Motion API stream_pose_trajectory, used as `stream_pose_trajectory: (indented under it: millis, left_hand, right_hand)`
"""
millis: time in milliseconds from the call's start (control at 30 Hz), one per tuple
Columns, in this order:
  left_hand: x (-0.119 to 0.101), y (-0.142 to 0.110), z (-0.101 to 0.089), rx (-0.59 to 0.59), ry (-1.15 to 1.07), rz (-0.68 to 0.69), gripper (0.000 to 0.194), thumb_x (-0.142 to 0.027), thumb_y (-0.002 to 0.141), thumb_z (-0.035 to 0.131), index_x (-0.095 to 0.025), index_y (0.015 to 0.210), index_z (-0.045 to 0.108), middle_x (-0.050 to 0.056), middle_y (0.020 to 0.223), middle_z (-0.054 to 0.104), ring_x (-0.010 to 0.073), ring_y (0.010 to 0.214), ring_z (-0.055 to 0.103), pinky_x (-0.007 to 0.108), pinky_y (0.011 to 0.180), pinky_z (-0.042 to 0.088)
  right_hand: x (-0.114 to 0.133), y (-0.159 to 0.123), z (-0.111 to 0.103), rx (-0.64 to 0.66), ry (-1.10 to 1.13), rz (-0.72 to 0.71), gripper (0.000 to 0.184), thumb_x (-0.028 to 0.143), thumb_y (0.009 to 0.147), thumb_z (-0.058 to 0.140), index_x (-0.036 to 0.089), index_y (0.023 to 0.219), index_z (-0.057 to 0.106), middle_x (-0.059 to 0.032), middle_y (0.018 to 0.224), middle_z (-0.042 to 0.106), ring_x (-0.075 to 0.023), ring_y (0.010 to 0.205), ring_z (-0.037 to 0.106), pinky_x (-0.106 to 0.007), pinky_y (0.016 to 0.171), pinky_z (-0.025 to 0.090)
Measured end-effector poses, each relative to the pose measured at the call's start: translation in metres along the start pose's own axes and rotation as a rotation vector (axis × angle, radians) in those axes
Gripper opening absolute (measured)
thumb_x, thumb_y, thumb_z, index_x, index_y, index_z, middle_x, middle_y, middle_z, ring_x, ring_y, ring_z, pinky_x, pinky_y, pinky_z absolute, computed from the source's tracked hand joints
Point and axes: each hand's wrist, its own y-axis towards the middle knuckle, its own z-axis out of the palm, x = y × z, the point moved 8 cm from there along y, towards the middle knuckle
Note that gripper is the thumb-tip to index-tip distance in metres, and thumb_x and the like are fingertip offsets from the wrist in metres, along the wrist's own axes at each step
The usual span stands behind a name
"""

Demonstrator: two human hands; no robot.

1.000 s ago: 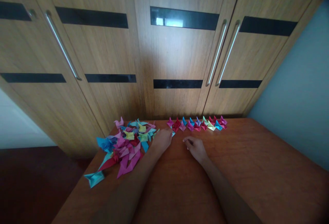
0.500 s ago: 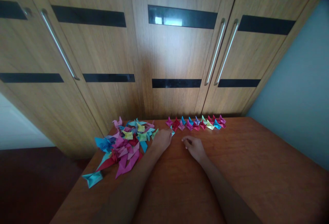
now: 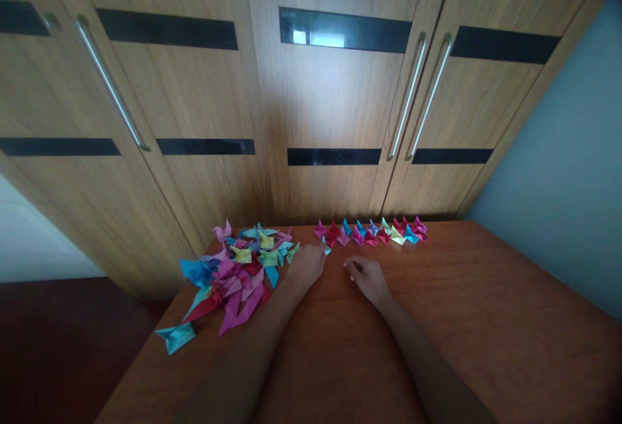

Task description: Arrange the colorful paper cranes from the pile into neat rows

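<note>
My left hand (image 3: 307, 263) rests on the wooden table (image 3: 486, 320), fingers curled over a small light-blue folded paper piece (image 3: 326, 249) whose tip shows at the fingertips. My right hand (image 3: 367, 277) lies a little to the right, fingers curled loosely on the tabletop; whether anything is in them is hidden. A row of small folded paper pieces (image 3: 372, 234) in pink, red, blue and yellow runs along the far edge, just beyond both hands. A loose pile of folded paper pieces (image 3: 236, 265) lies left of my left hand.
Wooden wardrobe doors (image 3: 321, 106) with metal handles stand right behind the table. A blue-grey wall (image 3: 573, 184) is on the right. One blue paper piece (image 3: 175, 338) lies apart near the table's left edge, beyond which is dark floor (image 3: 63, 346).
Both hands stay in place. The view has shifted very slightly.
</note>
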Motion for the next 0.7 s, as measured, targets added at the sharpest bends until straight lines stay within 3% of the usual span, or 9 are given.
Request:
stream_pose_trajectory:
  millis: [200, 300, 367, 433, 533, 700]
  left_hand:
    - [0.006, -0.015, -0.020, -0.091, -0.021, -0.004, 0.020, -0.022, 0.088, 0.045, -0.019, 0.097, 0.063, 0.009, 0.095, 0.067, 0.0204, 0.090, 0.063, 0.030, 0.080, 0.045]
    - [0.034, -0.032, -0.049, -0.234, -0.024, -0.068, 0.024, -0.022, 0.089, 0.041, -0.018, 0.102, 0.061, 0.009, 0.106, 0.064, 0.0203, 0.101, 0.058, 0.030, 0.089, 0.042]
    - [0.057, -0.046, -0.071, -0.369, -0.031, -0.135, 0.024, -0.022, 0.089, 0.043, -0.019, 0.104, 0.061, 0.008, 0.108, 0.063, 0.0199, 0.100, 0.058, 0.029, 0.088, 0.042]
    - [0.074, -0.059, -0.083, -0.419, -0.016, -0.177, 0.024, -0.024, 0.088, 0.045, -0.020, 0.104, 0.062, 0.006, 0.107, 0.064, 0.0201, 0.097, 0.059, 0.029, 0.085, 0.044]
    - [0.079, -0.068, -0.079, -0.321, 0.029, -0.193, 0.025, -0.027, 0.087, 0.047, -0.019, 0.106, 0.061, 0.007, 0.106, 0.064, 0.0211, 0.094, 0.060, 0.029, 0.079, 0.045]
    - [0.060, -0.066, -0.059, -0.162, 0.093, -0.189, 0.024, -0.026, 0.087, 0.047, -0.021, 0.106, 0.061, 0.009, 0.111, 0.060, 0.0213, 0.097, 0.059, 0.030, 0.082, 0.044]
  right_hand:
    - [0.000, 0.000, -0.001, 0.004, 0.006, 0.002, 0.029, 0.034, 0.083, 0.044, 0.020, 0.076, 0.067, 0.0003, 0.057, 0.062, -0.0160, 0.058, 0.060, -0.025, 0.063, 0.042]
    - [-0.001, -0.001, -0.001, 0.006, 0.008, 0.016, 0.028, 0.034, 0.083, 0.044, 0.020, 0.079, 0.068, 0.0001, 0.059, 0.063, -0.0160, 0.059, 0.060, -0.025, 0.063, 0.042]
    - [-0.001, -0.001, 0.000, 0.012, 0.001, 0.021, 0.028, 0.034, 0.083, 0.044, 0.020, 0.078, 0.068, 0.0002, 0.059, 0.063, -0.0161, 0.059, 0.060, -0.025, 0.063, 0.042]
    - [-0.001, -0.001, 0.001, 0.018, -0.012, 0.025, 0.027, 0.033, 0.083, 0.044, 0.021, 0.078, 0.068, 0.0004, 0.058, 0.063, -0.0160, 0.059, 0.060, -0.025, 0.063, 0.042]
    - [0.001, -0.002, 0.001, 0.022, -0.033, 0.024, 0.027, 0.032, 0.083, 0.044, 0.021, 0.079, 0.068, 0.0003, 0.059, 0.064, -0.0158, 0.059, 0.060, -0.024, 0.063, 0.042]
    - [0.004, -0.003, 0.001, 0.034, -0.053, -0.012, 0.028, 0.031, 0.084, 0.042, 0.021, 0.079, 0.068, 0.0000, 0.061, 0.064, -0.0157, 0.059, 0.059, -0.024, 0.062, 0.041]
